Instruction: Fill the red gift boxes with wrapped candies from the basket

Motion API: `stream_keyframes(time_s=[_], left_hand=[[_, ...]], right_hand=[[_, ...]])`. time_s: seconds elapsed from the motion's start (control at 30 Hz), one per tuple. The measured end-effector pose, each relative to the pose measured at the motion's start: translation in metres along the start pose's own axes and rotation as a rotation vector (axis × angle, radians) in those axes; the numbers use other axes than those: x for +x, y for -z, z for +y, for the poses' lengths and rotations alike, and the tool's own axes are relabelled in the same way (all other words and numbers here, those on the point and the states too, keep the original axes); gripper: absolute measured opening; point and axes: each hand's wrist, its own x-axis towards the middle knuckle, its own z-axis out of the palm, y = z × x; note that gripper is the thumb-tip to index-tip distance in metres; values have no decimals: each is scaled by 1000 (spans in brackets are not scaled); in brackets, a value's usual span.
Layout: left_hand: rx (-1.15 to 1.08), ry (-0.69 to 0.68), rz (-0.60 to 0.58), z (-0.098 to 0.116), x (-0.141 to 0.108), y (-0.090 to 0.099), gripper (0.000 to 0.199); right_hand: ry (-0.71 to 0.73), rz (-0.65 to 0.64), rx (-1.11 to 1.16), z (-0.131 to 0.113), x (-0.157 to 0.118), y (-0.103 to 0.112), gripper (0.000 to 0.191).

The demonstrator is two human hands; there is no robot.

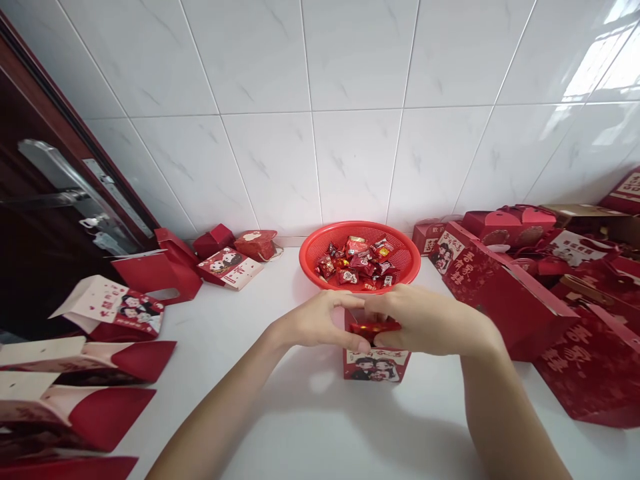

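A small red-and-cream paper gift box (376, 366), printed with a cartoon couple, stands upright on the white table in front of me. My left hand (327, 320) grips its upper left side, the thumb at the front rim and the fingers behind. Over the top of the box, my right hand (425, 321) has its fingers curled round a shiny red-wrapped candy (374, 329). The inside of the box is hidden by my hands. Just behind them sits a red plastic basket (411, 272) with several wrapped candies (356, 261) in it.
Several cream-and-red boxes (120, 310) stand along the left side, near a dark door (30, 220). Small boxes (233, 267) sit by the tiled wall. Large red cartons (495, 293) holding folded boxes crowd the right side.
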Motion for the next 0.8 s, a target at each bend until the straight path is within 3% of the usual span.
stream_keyframes(time_s=[0.1,0.23,0.3,0.4,0.5,0.6,0.8], left_hand=[[-3,1,-9,-1,0,0,49],[43,80,41,-7,0,2,65],[88,91,56,-10,-1,3,63],[145,-16,17,-9,-2,3,46],[250,-105,0,-7,-3,1,48],[377,-130,71,-9,-2,-4,42],[426,-227,244,-21,2,-5,42]], right_hand=[[0,6,41,0,-4,2,6],[11,163,90,8,-15,7,14],[40,224,94,13,-20,9,18],[46,319,74,19,-24,11,18],[9,404,42,26,-25,11,22],[-38,392,18,31,-23,11,27],[-142,218,15,32,-17,13,30]])
